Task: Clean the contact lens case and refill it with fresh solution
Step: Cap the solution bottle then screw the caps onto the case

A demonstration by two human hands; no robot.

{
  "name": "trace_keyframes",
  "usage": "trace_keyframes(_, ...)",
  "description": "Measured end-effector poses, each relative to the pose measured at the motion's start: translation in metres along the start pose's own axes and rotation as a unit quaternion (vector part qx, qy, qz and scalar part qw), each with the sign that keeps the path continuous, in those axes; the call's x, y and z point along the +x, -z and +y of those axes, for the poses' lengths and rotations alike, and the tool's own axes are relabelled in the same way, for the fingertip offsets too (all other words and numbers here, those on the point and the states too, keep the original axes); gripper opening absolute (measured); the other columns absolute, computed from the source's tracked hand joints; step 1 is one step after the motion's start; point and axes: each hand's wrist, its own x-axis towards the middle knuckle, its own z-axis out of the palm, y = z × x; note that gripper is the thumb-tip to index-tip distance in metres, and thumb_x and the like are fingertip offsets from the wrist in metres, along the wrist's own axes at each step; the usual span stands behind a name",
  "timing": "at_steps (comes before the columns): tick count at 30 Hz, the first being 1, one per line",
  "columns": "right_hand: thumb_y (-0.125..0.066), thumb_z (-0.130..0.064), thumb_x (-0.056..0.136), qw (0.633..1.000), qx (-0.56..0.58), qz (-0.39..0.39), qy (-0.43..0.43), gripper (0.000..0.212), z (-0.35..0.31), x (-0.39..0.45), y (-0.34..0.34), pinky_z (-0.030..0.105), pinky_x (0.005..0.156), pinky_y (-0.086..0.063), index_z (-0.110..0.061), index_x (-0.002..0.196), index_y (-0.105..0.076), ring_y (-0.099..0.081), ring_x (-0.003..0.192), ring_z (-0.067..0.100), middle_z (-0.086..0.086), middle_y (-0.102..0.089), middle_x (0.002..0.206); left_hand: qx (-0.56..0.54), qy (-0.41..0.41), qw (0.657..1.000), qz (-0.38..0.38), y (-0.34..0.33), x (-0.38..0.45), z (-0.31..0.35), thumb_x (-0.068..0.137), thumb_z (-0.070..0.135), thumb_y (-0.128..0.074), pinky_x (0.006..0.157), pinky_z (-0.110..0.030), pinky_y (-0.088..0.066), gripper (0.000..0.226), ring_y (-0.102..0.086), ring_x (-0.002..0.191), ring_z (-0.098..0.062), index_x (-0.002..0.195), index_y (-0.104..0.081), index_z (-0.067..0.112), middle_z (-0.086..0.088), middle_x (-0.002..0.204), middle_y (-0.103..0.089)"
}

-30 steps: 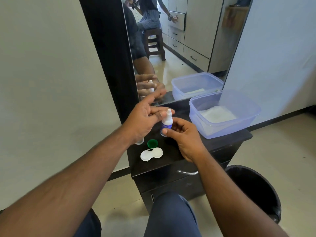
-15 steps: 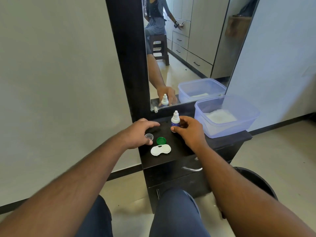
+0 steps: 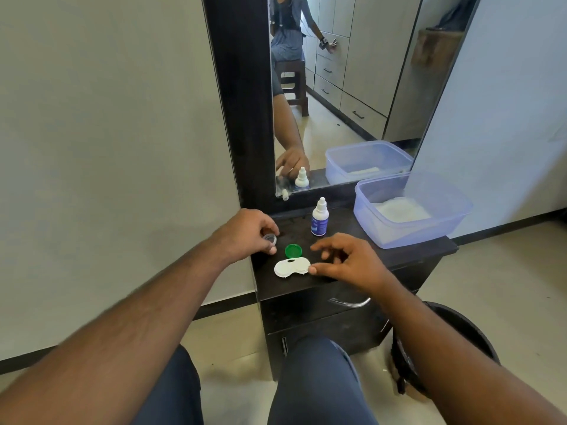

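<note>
The left hand point(image 3: 245, 233) covers most of a small clear cap point(image 3: 270, 239), so only its rim peeks out. The black bin point(image 3: 460, 329) sits half hidden behind the right forearm, and the solution bottle point(image 3: 319, 217) label is probably too small to read.

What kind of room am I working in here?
Probably a bedroom or dressing area at home: a tall mirror stands on a small dark cabinet, the reflection shows built-in wardrobe drawers, and a bin sits beside the cabinet.
</note>
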Motion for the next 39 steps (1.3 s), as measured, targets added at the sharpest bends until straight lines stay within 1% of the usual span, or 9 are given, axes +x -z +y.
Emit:
trace_keyframes(4, -0.081, -0.037, 0.069, 0.997, -0.063, -0.027, 0.03, 0.044, -0.001, 0.002, -0.005, 0.013, 0.063, -0.041, -0.032, 0.111, -0.066, -0.053, 0.072, -0.006, -0.015, -0.059, 0.087, -0.235, 0.031, 0.957, 0.17, -0.008, -0.024, 0.0, 0.072, 0.02, -0.084, 0.073, -0.029, -0.059, 0.027, -0.068, 0.081, -0.015, 0.094, -0.069, 0.02, 0.0, 0.091, -0.069)
trace_keyframes(7, -0.082, -0.036, 0.069, 0.995, -0.079, -0.031, 0.059, 0.049, 0.001, 0.002, -0.006, 0.012, 0.062, -0.042, -0.029, 0.114, -0.066, -0.053, 0.073, -0.008, -0.017, -0.059, 0.086, -0.322, 0.028, 0.921, 0.22, -0.022, -0.048, 0.002, 0.07, 0.016, -0.085, 0.071, -0.022, -0.058, 0.025, -0.069, 0.08, -0.012, 0.088, -0.068, 0.018, 0.002, 0.088, -0.072)
trace_keyframes(14, -0.082, -0.035, 0.07, 0.992, -0.083, -0.059, 0.079, 0.05, -0.001, 0.013, -0.006, 0.013, 0.065, -0.045, -0.024, 0.116, -0.066, -0.056, 0.074, 0.004, -0.014, -0.062, 0.089, -0.315, 0.012, 0.909, 0.272, -0.061, -0.07, 0.005, 0.073, 0.018, -0.083, 0.073, -0.008, -0.049, 0.021, -0.066, 0.089, 0.001, 0.079, -0.062, 0.019, 0.015, 0.091, -0.072)
trace_keyframes(18, -0.083, -0.037, 0.066, 0.992, -0.075, -0.037, 0.09, 0.046, 0.005, 0.012, -0.01, 0.016, 0.064, -0.046, -0.026, 0.108, -0.07, -0.058, 0.077, 0.005, -0.016, -0.063, 0.089, -0.301, -0.009, 0.914, 0.273, -0.068, -0.072, 0.003, 0.073, 0.018, -0.082, 0.082, -0.015, -0.051, 0.019, -0.066, 0.094, 0.002, 0.075, -0.064, 0.013, 0.017, 0.092, -0.071)
trace_keyframes(21, -0.083, -0.037, 0.066, 0.993, -0.068, -0.034, 0.095, 0.042, 0.006, 0.013, -0.011, 0.019, 0.065, -0.048, -0.026, 0.105, -0.071, -0.059, 0.08, 0.005, -0.017, -0.065, 0.091, -0.296, -0.011, 0.918, 0.265, -0.073, -0.072, -0.001, 0.073, 0.021, -0.083, 0.099, -0.036, -0.05, 0.019, -0.066, 0.098, 0.0, 0.08, -0.065, 0.018, 0.018, 0.096, -0.072)
trace_keyframes(24, -0.083, -0.034, 0.067, 0.992, -0.063, -0.041, 0.099, 0.038, 0.007, 0.014, -0.014, 0.019, 0.066, -0.048, -0.025, 0.103, -0.072, -0.059, 0.082, 0.004, -0.018, -0.065, 0.094, -0.341, -0.008, 0.906, 0.252, -0.075, -0.074, 0.002, 0.071, 0.018, -0.084, 0.093, -0.028, -0.053, 0.04, -0.066, 0.103, -0.003, 0.103, -0.065, 0.032, 0.014, 0.102, -0.072)
trace_keyframes(26, -0.083, -0.033, 0.066, 0.993, -0.055, -0.043, 0.096, 0.036, 0.007, 0.016, -0.014, 0.019, 0.067, -0.049, -0.028, 0.1, -0.071, -0.059, 0.082, 0.005, -0.016, -0.067, 0.093, -0.366, -0.004, 0.9, 0.237, -0.076, -0.074, 0.003, 0.07, 0.016, -0.084, 0.102, -0.03, -0.046, 0.055, -0.066, 0.104, 0.0, 0.115, -0.061, 0.039, 0.016, 0.103, -0.072)
trace_keyframes(31, -0.082, -0.033, 0.068, 0.993, -0.058, -0.051, 0.091, 0.034, 0.009, 0.017, -0.012, 0.021, 0.067, -0.048, -0.028, 0.099, -0.071, -0.058, 0.081, 0.006, -0.014, -0.066, 0.094, -0.314, -0.006, 0.915, 0.255, -0.083, -0.074, 0.004, 0.072, 0.018, -0.083, 0.123, -0.041, -0.01, 0.031, -0.068, 0.094, 0.002, 0.101, -0.074, 0.025, 0.023, 0.099, -0.069)
trace_keyframes(39, -0.083, -0.03, 0.068, 0.993, -0.061, -0.062, 0.084, 0.035, 0.008, 0.017, -0.01, 0.022, 0.068, -0.049, -0.025, 0.102, -0.071, -0.057, 0.08, 0.005, -0.013, -0.066, 0.096, -0.248, -0.018, 0.928, 0.278, -0.089, -0.071, 0.002, 0.072, 0.022, -0.083, 0.122, -0.03, -0.012, 0.032, -0.065, 0.095, 0.006, 0.102, -0.074, 0.02, 0.019, 0.103, -0.069)
